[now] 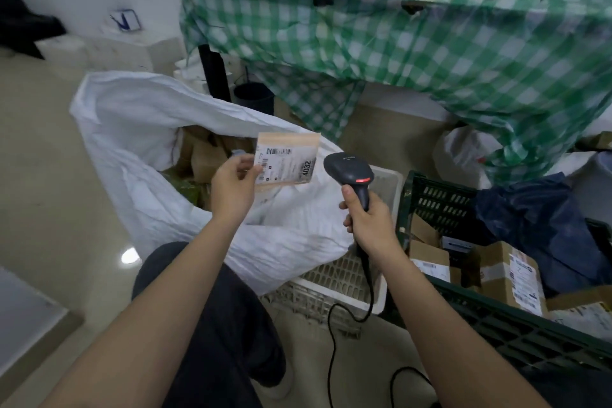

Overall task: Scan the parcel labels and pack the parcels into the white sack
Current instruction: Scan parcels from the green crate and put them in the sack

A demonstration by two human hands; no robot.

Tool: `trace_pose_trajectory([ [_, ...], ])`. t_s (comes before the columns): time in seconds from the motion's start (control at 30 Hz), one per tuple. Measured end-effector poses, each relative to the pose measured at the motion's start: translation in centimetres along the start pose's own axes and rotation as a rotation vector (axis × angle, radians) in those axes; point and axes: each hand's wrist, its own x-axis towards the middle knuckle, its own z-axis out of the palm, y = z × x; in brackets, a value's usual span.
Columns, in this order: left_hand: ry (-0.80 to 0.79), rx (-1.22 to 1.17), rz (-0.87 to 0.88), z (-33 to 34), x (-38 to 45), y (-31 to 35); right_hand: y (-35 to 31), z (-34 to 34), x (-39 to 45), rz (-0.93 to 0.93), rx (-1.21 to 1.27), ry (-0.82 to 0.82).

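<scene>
**Label Faces the Scanner Above the Open Sack**

The left hand (233,184) pinches a small brown parcel (286,157) by its left edge, thumb on the front, so the printed label stays uncovered and turned toward the scanner (351,174). The right hand (369,220) wraps its fingers around the scanner's handle, the head aimed left at the label from just beside it; a red light glows on the head. The parcel hangs over the mouth of the white sack (139,129), where other brown parcels already lie, probably so it can drop straight in once read. More labelled boxes wait in the green crate (496,321) at the right.
</scene>
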Motion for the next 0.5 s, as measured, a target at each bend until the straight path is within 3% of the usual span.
trace_pose_trajectory([
  [0.1, 0.098, 0.274, 0.138, -3.5, 4.2, 0.0, -1.3, 1.8, 1.9, 0.034, -0.023, -0.032],
  [0.2, 0.01, 0.487, 0.105, -5.1, 7.3, -0.9, -1.8, 2.5, 3.0, 0.032, -0.034, -0.052],
  [0.37, -0.051, 0.362, 0.121, -1.4, 5.9, 0.9, -0.2, -0.5, 3.2, 0.062, -0.022, 0.013],
  [0.5, -0.234, 0.189, 0.121, 4.8, 2.6, 1.9, 2.3, -5.8, 2.1, 0.111, -0.003, 0.109],
])
